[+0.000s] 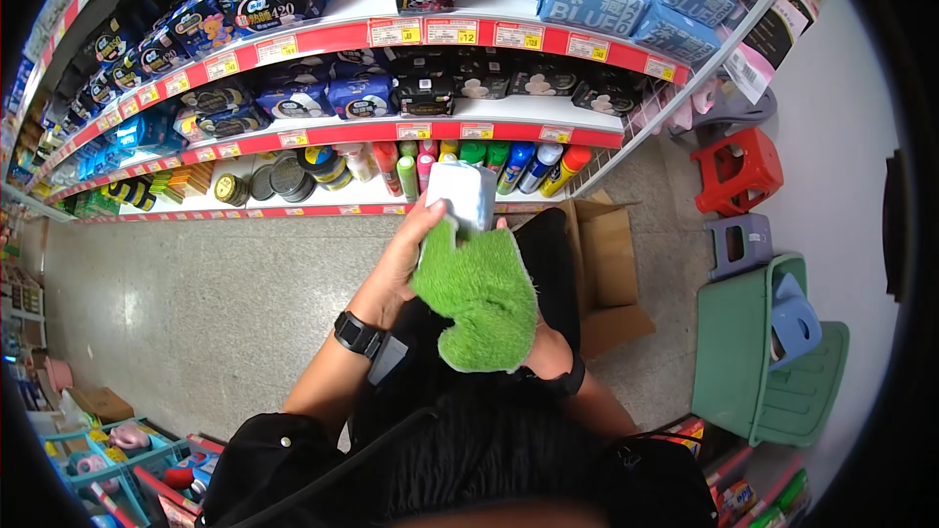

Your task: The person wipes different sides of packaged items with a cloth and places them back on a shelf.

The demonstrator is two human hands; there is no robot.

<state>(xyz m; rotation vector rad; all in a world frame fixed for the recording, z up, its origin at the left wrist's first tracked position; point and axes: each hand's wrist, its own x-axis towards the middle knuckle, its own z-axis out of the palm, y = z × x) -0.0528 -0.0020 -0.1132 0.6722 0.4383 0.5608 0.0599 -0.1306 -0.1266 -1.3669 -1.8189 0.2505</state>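
Between my hands, in front of the lower shelves, is a white and pale blue package (461,194) with a fluffy green cloth (488,293) against its near end. My left hand (411,249) grips the package's left side, thumb on top, at the cloth's left edge. The cloth covers most of my right hand (546,352); a fingertip shows by the package's right side, and the wrist comes out below the cloth. Spray cans (517,165) and round tins (290,180) stand on the bottom shelf beyond. Packs of sanitary pads (363,97) fill the shelf above them.
An open cardboard box (609,257) stands on the floor beside my right knee. Further right are a red plastic stool (741,169), a purple stool (739,242) and a green storage bin (730,352). Turquoise baskets (139,466) are behind me at the lower left.
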